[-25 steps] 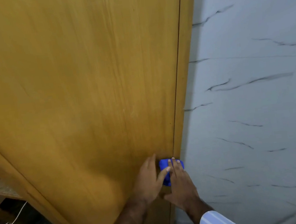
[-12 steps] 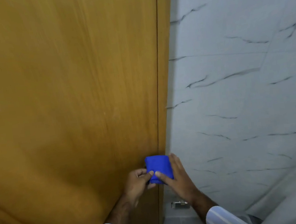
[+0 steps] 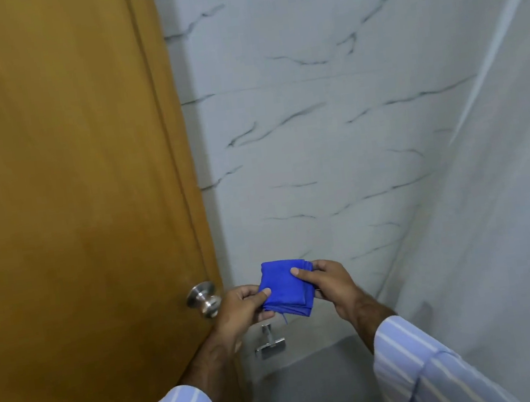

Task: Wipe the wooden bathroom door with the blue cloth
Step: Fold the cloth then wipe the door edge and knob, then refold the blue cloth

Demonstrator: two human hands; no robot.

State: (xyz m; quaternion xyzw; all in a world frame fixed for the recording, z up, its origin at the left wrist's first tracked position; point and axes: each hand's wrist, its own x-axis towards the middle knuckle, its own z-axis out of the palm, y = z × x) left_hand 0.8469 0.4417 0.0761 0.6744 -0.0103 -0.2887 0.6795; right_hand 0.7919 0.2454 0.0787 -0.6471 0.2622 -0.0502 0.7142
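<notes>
The wooden door (image 3: 64,193) fills the left half of the head view, its edge running down the middle. A folded blue cloth (image 3: 284,288) is held in the air to the right of that edge, clear of the wood. My left hand (image 3: 242,310) pinches the cloth's lower left corner with thumb on top. My right hand (image 3: 330,285) grips its right side, thumb pressed on the upper face. Both hands hold the cloth in front of the marble wall, just right of the door knob.
A round metal knob (image 3: 202,298) sticks out of the door near its edge, next to my left hand. A small metal fitting (image 3: 270,345) sits low on the white marble wall (image 3: 347,122), below the cloth. Grey floor (image 3: 315,390) lies underneath.
The cloth has come off the door and moved right, away from the wood. Both hands now hold it in the air. The view has shifted right, bringing the knob into sight.
</notes>
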